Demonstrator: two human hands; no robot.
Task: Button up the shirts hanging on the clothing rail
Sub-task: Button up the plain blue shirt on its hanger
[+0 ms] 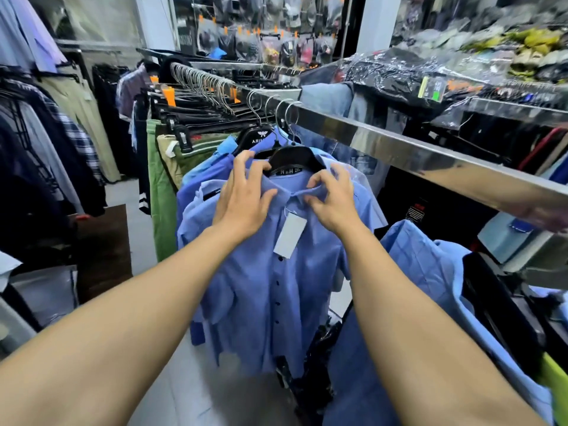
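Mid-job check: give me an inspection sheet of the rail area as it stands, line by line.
Surface: shiny metal clothing rail runs across the view; pale floor below.
Job's things: blue shirt hangs on a black hanger; dark buttons down its front look fastened; white tag hangs below the collar.
Clutter: more blue shirts on either side; green trousers on clip hangers further along the rail.
Grippers: left hand rests on the shirt's shoulder, fingers spread near the hanger; right hand pinches the collar.
Cables: nothing seen.
Surroundings: bagged goods hung on the far wall; wrapped garments stacked above the rail.
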